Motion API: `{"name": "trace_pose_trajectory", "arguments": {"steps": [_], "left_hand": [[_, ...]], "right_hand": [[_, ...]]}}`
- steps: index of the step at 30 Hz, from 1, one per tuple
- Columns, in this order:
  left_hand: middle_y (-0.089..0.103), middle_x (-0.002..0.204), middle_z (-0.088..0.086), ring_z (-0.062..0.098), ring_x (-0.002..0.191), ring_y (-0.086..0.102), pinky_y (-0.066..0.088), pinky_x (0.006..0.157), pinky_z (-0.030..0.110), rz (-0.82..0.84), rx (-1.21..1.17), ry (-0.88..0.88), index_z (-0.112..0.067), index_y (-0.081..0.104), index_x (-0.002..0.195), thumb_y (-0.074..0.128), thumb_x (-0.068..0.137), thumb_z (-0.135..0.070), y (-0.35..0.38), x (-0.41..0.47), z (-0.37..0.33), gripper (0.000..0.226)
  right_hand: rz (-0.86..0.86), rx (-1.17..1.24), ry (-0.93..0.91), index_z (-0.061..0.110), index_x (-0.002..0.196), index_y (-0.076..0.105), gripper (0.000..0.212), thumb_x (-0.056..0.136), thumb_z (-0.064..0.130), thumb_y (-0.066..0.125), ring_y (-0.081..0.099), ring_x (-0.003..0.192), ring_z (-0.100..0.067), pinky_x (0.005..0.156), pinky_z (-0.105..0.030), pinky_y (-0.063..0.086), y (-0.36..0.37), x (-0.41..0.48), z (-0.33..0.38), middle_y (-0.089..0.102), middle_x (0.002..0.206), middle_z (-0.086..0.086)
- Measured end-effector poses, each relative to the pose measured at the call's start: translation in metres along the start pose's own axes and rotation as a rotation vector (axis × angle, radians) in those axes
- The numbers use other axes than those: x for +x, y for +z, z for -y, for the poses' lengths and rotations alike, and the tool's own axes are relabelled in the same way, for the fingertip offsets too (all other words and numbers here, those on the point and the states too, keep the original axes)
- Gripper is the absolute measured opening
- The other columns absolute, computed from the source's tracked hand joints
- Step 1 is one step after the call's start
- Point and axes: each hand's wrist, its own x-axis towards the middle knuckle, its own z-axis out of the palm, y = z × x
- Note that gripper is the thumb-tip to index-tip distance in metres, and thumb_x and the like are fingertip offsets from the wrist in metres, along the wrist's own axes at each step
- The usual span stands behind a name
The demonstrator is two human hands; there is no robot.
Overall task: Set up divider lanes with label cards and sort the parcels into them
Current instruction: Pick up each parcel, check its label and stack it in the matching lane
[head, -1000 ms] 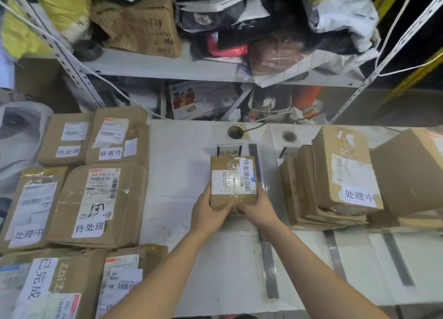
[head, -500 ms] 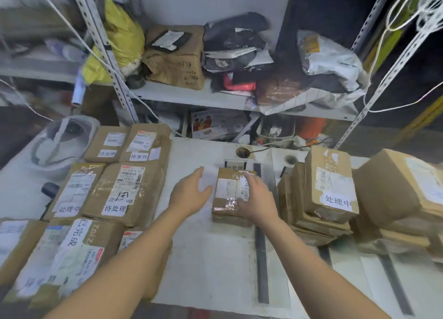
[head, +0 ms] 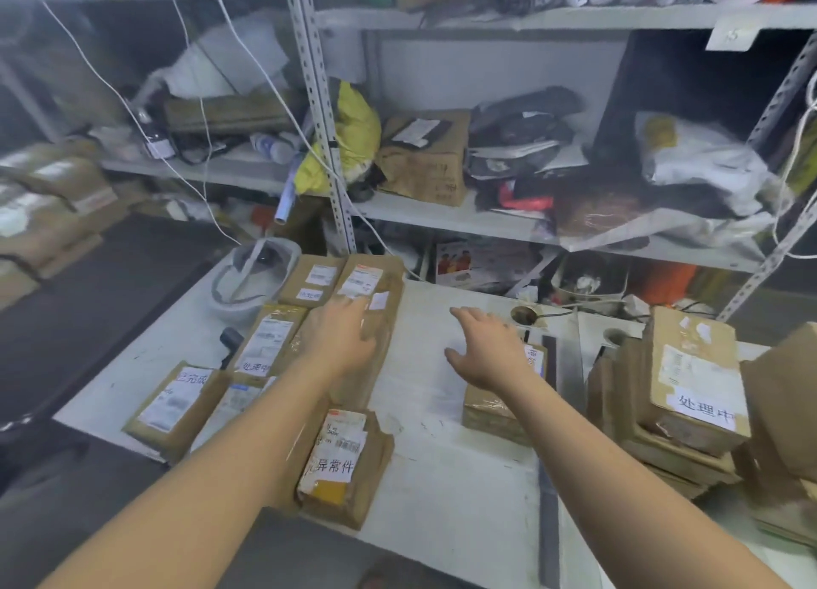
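In the head view a white, scuffed tabletop (head: 442, 478) fills the lower half of the picture, with grey perforated metal shelving (head: 322, 115) rising behind it at twelve o'clock. The shelves are crowded with a yellow bag (head: 358, 133), a creased carton (head: 424, 164), and dark and white plastic mailers, and thin white cables (head: 132, 111) hang down in front of them. A round cable hole (head: 524, 314) is cut in the tabletop near its far edge. A dark divider strip (head: 548, 513) runs along the tabletop from about one o'clock to five o'clock. The small parcel (head: 490, 411) lies just beside this strip, on its nine o'clock side, in the middle lane. The right hand (head: 488, 349) hovers over the parcel's far end with its fingers (head: 464, 316) spread apart and holding nothing. Brown parcels lie flat and close together from nine to seven o'clock, and the nearest one is marked 异常件 (head: 340, 464). The left hand (head: 342, 338) reaches over a large parcel (head: 380, 358) in that group, its fingers straight and holding nothing; whether they touch the cardboard cannot be told. At three o'clock, past the strip, a stack of parcels (head: 689, 380) leans on edge, and the front one is labelled 处理中. An upturned white helmet (head: 247, 279) sits at the tabletop's ten o'clock corner.
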Motion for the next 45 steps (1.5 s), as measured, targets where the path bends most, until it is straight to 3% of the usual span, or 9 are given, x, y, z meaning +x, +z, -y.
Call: {"name": "trace_pose_trajectory", "arguments": {"steps": [6,13,20,24,27,33,38,45], "left_hand": [[0.058,0.129,0.003,0.027,0.118,0.054,0.046,0.09,0.039,0.012,0.051,0.008,-0.02,0.049,0.133,0.063,0.089,-0.038,-0.001,0.033,0.051,0.05],[0.058,0.127,0.001,0.024,0.114,0.054,0.044,0.08,0.034,0.073,0.035,0.073,-0.021,0.048,0.133,0.063,0.09,-0.04,0.008,0.098,0.118,0.049],[0.055,0.136,0.008,0.028,0.122,0.053,0.049,0.092,0.041,0.155,-0.174,0.059,-0.015,0.046,0.138,0.056,0.095,-0.036,0.044,0.168,0.168,0.048],[0.056,0.135,0.006,0.027,0.119,0.055,0.046,0.08,0.035,0.201,-0.308,0.024,-0.015,0.044,0.14,0.055,0.097,-0.04,0.074,0.191,0.179,0.051],[0.06,0.13,0.004,0.026,0.112,0.059,0.053,0.086,0.042,0.254,-0.47,0.009,-0.019,0.043,0.139,0.057,0.094,-0.042,0.098,0.204,0.184,0.052],[0.066,0.109,0.001,0.023,0.099,0.062,0.054,0.084,0.041,0.326,-0.622,-0.06,-0.016,0.056,0.118,0.063,0.091,-0.03,0.134,0.227,0.184,0.031],[0.068,0.1,0.001,0.022,0.097,0.061,0.053,0.079,0.037,0.308,-0.652,-0.086,-0.015,0.067,0.099,0.068,0.085,-0.033,0.147,0.244,0.181,0.022],[0.056,0.122,0.003,0.021,0.115,0.053,0.044,0.094,0.029,0.271,-0.775,-0.135,-0.017,0.061,0.127,0.081,0.078,-0.023,0.151,0.238,0.172,0.052]], "right_hand": [[0.018,-0.032,0.021,0.023,0.152,0.03,0.066,0.094,0.041,0.054,0.042,0.133,-0.028,0.107,-0.045,0.037,0.007,0.037,0.028,0.04,0.153,-0.001],[0.063,-0.007,0.128,0.024,0.154,0.028,0.064,0.096,0.042,0.051,0.04,0.137,-0.026,0.107,-0.045,0.038,0.025,0.102,0.069,0.038,0.155,0.0],[0.104,0.056,0.252,0.022,0.154,0.029,0.065,0.096,0.041,0.054,0.04,0.137,-0.026,0.107,-0.044,0.04,0.054,0.168,0.1,0.039,0.155,-0.001],[0.118,0.167,0.316,0.022,0.151,0.034,0.064,0.095,0.04,0.057,0.041,0.137,-0.024,0.106,-0.041,0.041,0.074,0.199,0.105,0.041,0.153,-0.001],[0.125,0.252,0.365,0.025,0.149,0.038,0.06,0.094,0.037,0.059,0.041,0.136,-0.022,0.105,-0.039,0.041,0.091,0.219,0.104,0.045,0.15,0.0],[0.126,0.46,0.511,0.017,0.149,0.041,0.065,0.091,0.033,0.066,0.052,0.129,-0.028,0.103,-0.037,0.043,0.12,0.249,0.102,0.053,0.145,-0.009],[0.11,0.645,0.626,0.014,0.143,0.05,0.062,0.086,0.028,0.072,0.058,0.121,-0.023,0.1,-0.036,0.048,0.136,0.26,0.104,0.062,0.134,-0.005],[0.027,0.818,0.673,0.02,0.127,0.065,0.042,0.086,0.014,0.07,0.063,0.096,-0.014,0.083,-0.028,0.054,0.142,0.259,0.103,0.067,0.106,0.005]]}}
